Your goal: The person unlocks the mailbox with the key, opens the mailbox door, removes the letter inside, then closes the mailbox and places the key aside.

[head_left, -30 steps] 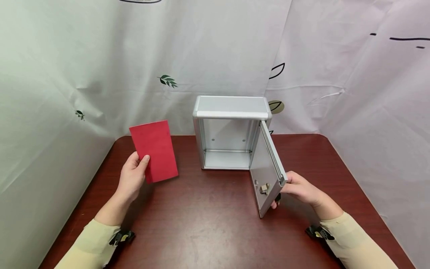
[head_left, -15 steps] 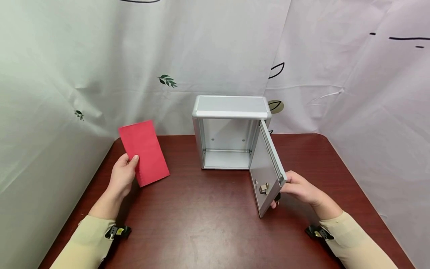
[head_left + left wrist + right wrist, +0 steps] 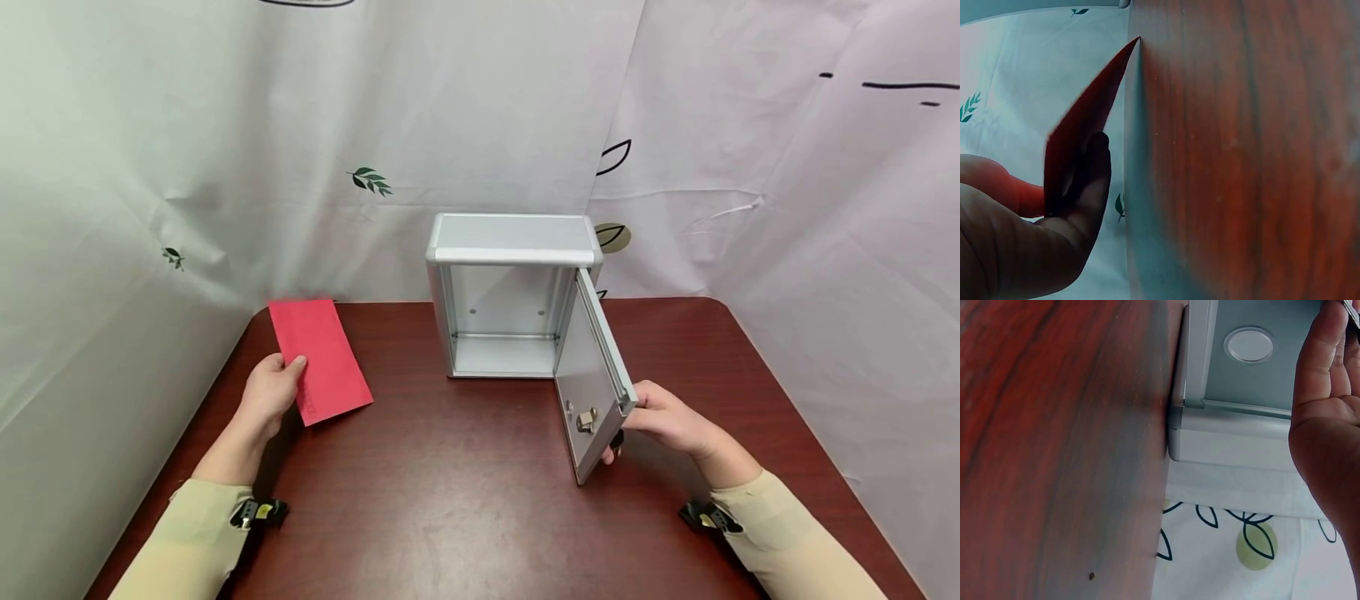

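My left hand (image 3: 272, 390) pinches a red envelope (image 3: 326, 358) near its left edge, the thumb on the near face. In the left wrist view the envelope (image 3: 1079, 125) appears nearly edge-on above the table. A silver metal box (image 3: 513, 242) stands at the back middle, its door (image 3: 596, 375) swung open toward me, a lock latch (image 3: 587, 420) on the inside. My right hand (image 3: 671, 427) is at the door's outer side, fingers curled around a key (image 3: 617, 442) there; the door hides part of the fingers. Metal shows beside the fingers in the right wrist view.
The dark red wooden table (image 3: 420, 483) has rounded far corners. White cloth (image 3: 487, 100) with leaf prints hangs behind it and along both sides. The open door juts forward from the box's right side.
My left hand has moved left with the red envelope, which is lowered and tipped flatter. My right hand and the open door stay in place.
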Demonstrator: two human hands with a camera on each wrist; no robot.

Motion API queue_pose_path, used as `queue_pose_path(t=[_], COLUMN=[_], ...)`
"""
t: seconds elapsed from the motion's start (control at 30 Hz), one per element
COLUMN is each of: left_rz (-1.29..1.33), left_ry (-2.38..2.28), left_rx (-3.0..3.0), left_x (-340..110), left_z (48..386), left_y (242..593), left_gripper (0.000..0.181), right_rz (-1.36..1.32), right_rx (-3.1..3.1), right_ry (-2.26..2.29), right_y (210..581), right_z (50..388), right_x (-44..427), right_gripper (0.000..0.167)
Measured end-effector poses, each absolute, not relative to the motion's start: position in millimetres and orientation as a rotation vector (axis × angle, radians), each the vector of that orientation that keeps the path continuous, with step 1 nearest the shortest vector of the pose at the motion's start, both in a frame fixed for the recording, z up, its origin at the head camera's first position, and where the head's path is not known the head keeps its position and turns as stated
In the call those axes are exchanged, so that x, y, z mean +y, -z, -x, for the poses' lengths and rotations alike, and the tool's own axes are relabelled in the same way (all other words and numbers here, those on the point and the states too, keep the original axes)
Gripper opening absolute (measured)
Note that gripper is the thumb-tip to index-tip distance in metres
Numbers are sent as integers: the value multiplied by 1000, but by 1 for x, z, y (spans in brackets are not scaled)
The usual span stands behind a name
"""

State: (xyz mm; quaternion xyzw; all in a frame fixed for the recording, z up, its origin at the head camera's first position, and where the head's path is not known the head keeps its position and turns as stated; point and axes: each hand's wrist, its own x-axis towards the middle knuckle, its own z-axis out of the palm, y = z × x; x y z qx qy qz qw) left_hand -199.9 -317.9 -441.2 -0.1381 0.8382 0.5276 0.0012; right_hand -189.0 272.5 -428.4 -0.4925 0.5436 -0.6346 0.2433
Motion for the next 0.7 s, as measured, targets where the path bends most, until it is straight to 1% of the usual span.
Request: queue_pose_path(t=[0.23,0.47,0.57,0.7], left_rz=[414,428,410,383], left_ry=[-1551,-1494,-1474,-1443], left_rx=[2651,2643,2648,2636], left_x=[-321,-326,-328,-329], left_z=[200,200,199,196], left_y=[438,438,438,435], left_gripper=[33,38,50,77], right_rz=[1326,1344,1358,1368], right_rx=[1489,1494,1495,1489], right_ry=[1724,1723,1725,1733], right_y=[425,427,429,432], right_z=[190,190,190,190], right_x=[273,273,274,274], right_gripper=[32,32,32,32])
